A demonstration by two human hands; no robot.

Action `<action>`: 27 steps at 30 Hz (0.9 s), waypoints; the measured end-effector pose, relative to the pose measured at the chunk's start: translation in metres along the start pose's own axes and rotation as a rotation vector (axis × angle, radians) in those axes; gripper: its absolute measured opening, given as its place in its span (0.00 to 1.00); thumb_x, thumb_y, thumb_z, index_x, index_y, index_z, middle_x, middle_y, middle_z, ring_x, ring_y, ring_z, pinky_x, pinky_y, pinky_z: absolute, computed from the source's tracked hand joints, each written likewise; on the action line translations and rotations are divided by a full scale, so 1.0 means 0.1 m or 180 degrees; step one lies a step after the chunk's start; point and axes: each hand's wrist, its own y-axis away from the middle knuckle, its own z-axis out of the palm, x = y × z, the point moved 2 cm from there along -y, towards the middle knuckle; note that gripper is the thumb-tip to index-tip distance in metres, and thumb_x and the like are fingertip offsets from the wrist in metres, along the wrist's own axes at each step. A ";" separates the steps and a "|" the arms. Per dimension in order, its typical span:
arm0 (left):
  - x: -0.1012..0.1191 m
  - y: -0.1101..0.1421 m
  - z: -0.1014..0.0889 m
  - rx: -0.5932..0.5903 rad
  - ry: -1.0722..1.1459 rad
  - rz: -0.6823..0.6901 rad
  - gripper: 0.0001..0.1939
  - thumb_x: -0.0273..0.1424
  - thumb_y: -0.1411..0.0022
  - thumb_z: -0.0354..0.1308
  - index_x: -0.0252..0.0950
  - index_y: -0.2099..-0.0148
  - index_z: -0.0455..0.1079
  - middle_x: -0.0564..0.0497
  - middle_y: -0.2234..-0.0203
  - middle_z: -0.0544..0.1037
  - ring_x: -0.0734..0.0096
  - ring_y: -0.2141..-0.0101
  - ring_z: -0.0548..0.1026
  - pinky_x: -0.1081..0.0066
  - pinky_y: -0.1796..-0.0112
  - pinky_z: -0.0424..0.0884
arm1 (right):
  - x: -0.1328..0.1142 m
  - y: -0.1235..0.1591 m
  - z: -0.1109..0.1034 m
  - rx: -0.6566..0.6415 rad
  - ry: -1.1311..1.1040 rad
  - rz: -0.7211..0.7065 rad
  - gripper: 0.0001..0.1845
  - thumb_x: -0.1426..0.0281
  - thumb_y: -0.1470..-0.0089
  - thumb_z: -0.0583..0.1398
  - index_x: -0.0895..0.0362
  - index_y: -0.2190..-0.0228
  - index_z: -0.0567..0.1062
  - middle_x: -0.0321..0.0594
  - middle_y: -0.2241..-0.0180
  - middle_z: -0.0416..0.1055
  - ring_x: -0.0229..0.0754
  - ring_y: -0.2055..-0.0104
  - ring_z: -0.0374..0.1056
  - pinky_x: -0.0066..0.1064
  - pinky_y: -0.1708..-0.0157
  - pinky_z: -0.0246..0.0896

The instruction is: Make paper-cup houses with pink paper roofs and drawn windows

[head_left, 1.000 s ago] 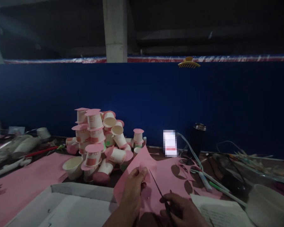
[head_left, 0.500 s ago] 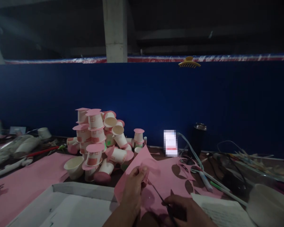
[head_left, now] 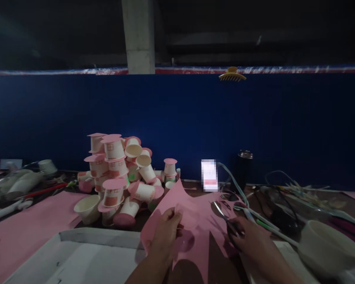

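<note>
My left hand (head_left: 165, 232) pinches a pink paper sheet (head_left: 202, 232) between thumb and fingers near the middle of the view. Rounded pieces have been cut out of the sheet, and dark table shows through the gaps. To the right, my right hand (head_left: 254, 238) is closed around the handles of a pair of scissors (head_left: 225, 216). The scissors' blades point up and left, apart from my left hand and above the sheet's right part. How far the blades are apart is hard to make out.
Paper cups with pink paper discs (head_left: 114, 169) are stacked behind my left hand. A white box tray (head_left: 97, 238) lies front left, beside another pink sheet (head_left: 38, 221). A phone (head_left: 209, 175), a dark bottle (head_left: 242, 169), cables and a white bowl (head_left: 328, 244) stand on the right.
My right hand has drawn the scissors away from my left hand, up and to the right. My left hand still grips the pink paper. The view has shifted slightly.
</note>
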 end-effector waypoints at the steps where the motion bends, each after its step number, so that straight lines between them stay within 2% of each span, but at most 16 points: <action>1: 0.01 0.02 0.02 -0.0098 -0.0037 -0.0029 0.13 0.42 0.50 0.59 0.37 0.71 0.67 0.58 0.83 0.64 0.79 0.81 0.63 0.79 0.78 0.60 | 0.03 -0.01 0.00 0.0016 0.0042 0.0027 0.10 0.70 0.53 0.57 0.53 0.65 0.72 0.41 0.66 0.75 0.47 0.63 0.71 0.30 0.68 0.55; 6: -0.01 0.11 0.11 -0.0572 -0.0253 -0.0175 0.13 0.36 0.54 0.62 0.35 0.66 0.69 0.54 0.76 0.72 0.78 0.81 0.67 0.76 0.78 0.65 | 0.05 0.01 0.02 0.0108 0.0152 0.0140 0.04 0.70 0.54 0.57 0.55 0.71 0.69 0.41 0.71 0.72 0.45 0.69 0.68 0.30 0.74 0.48; 9: -0.10 0.11 0.15 -0.0693 -0.0420 -0.0249 0.17 0.34 0.55 0.62 0.34 0.61 0.67 0.52 0.74 0.73 0.76 0.81 0.69 0.74 0.80 0.67 | 0.03 0.01 0.06 -0.0121 0.0015 0.0013 0.05 0.77 0.62 0.58 0.56 0.79 0.67 0.37 0.77 0.70 0.41 0.72 0.66 0.28 0.75 0.47; 12: -0.19 0.08 0.15 -0.0725 -0.0493 -0.0267 0.20 0.32 0.55 0.62 0.35 0.57 0.64 0.57 0.78 0.69 0.76 0.83 0.68 0.72 0.81 0.68 | 0.02 0.02 0.08 -0.0413 -0.0234 -0.0114 0.04 0.76 0.63 0.60 0.56 0.80 0.71 0.34 0.78 0.72 0.38 0.73 0.67 0.26 0.76 0.50; 15: -0.24 0.06 0.14 -0.0650 -0.0538 -0.0225 0.22 0.30 0.54 0.60 0.37 0.55 0.61 0.62 0.81 0.64 0.75 0.85 0.67 0.72 0.81 0.68 | -0.02 0.05 0.05 -0.0472 -0.0395 -0.0174 0.06 0.74 0.58 0.59 0.55 0.74 0.75 0.36 0.72 0.74 0.40 0.69 0.69 0.26 0.71 0.57; 18: -0.27 0.04 0.13 -0.0526 -0.0598 -0.0213 0.22 0.28 0.53 0.59 0.37 0.54 0.60 0.61 0.81 0.65 0.74 0.85 0.68 0.72 0.80 0.67 | -0.13 0.10 0.02 -0.0254 -0.0436 -0.0293 0.22 0.74 0.57 0.58 0.53 0.56 0.73 0.42 0.57 0.71 0.44 0.58 0.68 0.32 0.60 0.60; 20: -0.30 0.02 0.11 -0.0416 -0.0608 -0.0227 0.21 0.28 0.53 0.60 0.38 0.55 0.61 0.60 0.80 0.67 0.74 0.84 0.69 0.73 0.80 0.66 | -0.25 0.15 0.03 -0.0211 -0.0490 -0.0734 0.34 0.75 0.59 0.59 0.50 0.47 0.66 0.43 0.48 0.65 0.47 0.48 0.62 0.36 0.51 0.56; 21: -0.32 0.01 0.11 -0.0376 -0.0604 -0.0216 0.21 0.28 0.54 0.60 0.38 0.55 0.62 0.60 0.81 0.68 0.74 0.83 0.69 0.73 0.79 0.65 | -0.31 0.19 0.04 -0.0227 -0.0481 -0.0982 0.36 0.76 0.60 0.59 0.48 0.46 0.65 0.42 0.46 0.62 0.47 0.45 0.58 0.37 0.47 0.53; 23: -0.37 0.00 0.10 -0.0350 -0.0628 -0.0181 0.19 0.28 0.54 0.61 0.38 0.57 0.64 0.59 0.82 0.68 0.73 0.82 0.69 0.74 0.78 0.64 | -0.42 0.25 0.07 -0.0267 -0.0384 -0.1348 0.35 0.78 0.60 0.59 0.45 0.48 0.67 0.41 0.44 0.60 0.48 0.41 0.53 0.39 0.44 0.50; 27: -0.44 0.00 0.12 -0.0368 -0.0754 -0.0139 0.16 0.28 0.55 0.61 0.39 0.61 0.64 0.57 0.81 0.71 0.70 0.81 0.70 0.73 0.78 0.63 | -0.56 0.33 0.09 -0.0371 -0.0171 -0.1640 0.22 0.78 0.54 0.57 0.48 0.57 0.73 0.42 0.47 0.64 0.48 0.45 0.58 0.41 0.48 0.54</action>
